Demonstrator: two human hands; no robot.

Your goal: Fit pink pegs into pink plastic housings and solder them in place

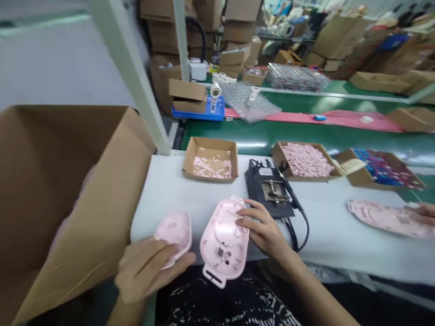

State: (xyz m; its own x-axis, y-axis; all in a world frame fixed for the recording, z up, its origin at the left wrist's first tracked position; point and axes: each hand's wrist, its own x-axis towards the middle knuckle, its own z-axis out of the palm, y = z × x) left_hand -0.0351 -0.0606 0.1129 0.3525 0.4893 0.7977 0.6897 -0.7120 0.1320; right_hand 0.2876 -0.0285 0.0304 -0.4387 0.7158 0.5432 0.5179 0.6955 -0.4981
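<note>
Two pink plastic parts are in hand at the front of the white tabletop (343,246). The left hand (146,267) has its fingers (151,256) curled and clamped round a small pink plastic shell (174,233). The right hand (267,231) lays its slightly spread fingers (253,212) over the edge of a larger pink plastic housing (222,240), which lies between the hands with its inner side up; from this view they could be gripping it or only resting there. The step in hand looks like holding the two parts side by side, and lifting the housing would call for a firm hold on its rim. Just beyond it sit a black electric unit (268,192) with a metal clamp and a shallow cardboard tray (210,158) holding a thin scatter of small pink pieces. A second cardboard tray (302,158) is heaped with similar pink pieces, and a third (377,171) holds blue and red items. A large open cardboard carton (68,203) stands beside the left hand, and its contents are out of sight. At the right edge, a co-worker's hand (421,213) rests on another pink plastic shell (387,219)
</note>
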